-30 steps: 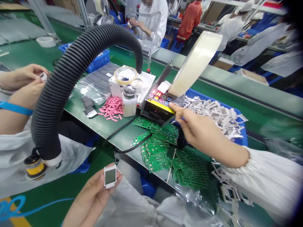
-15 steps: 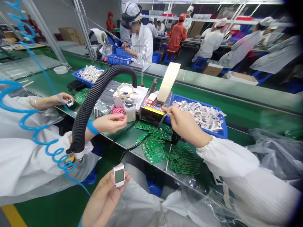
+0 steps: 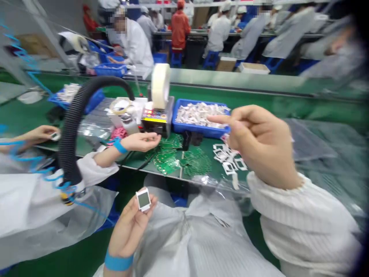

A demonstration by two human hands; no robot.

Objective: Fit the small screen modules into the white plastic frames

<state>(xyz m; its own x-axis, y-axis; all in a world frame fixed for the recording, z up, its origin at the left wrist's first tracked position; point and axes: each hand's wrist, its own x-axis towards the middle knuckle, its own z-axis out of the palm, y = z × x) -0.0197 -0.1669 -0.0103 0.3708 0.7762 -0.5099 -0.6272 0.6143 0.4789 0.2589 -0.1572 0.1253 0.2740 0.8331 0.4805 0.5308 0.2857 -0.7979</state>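
My left hand (image 3: 128, 227) is low over my lap, closed on a small white-framed display (image 3: 143, 200) held face up by its edges. My right hand (image 3: 256, 144) is raised in front of me, above the table's near edge, with thumb and fingers pinched together. Motion blur hides what the pinch holds. Behind it lie loose white frames (image 3: 227, 159) on the table. The tape dispenser (image 3: 155, 117) with its white tape roll (image 3: 160, 85) stands farther back left, apart from my right hand.
A blue tray (image 3: 201, 132) of white frames sits beside the dispenser. Green circuit boards (image 3: 175, 159) are piled at the table edge. A co-worker's hand (image 3: 141, 141) reaches toward them. A black ribbed hose (image 3: 72, 127) arches at left. Other people work behind.
My right hand has left the dispenser and pulled back toward me, pinched shut. The view has swung. The co-worker's hand has reached in toward the boards. My left hand keeps the display.
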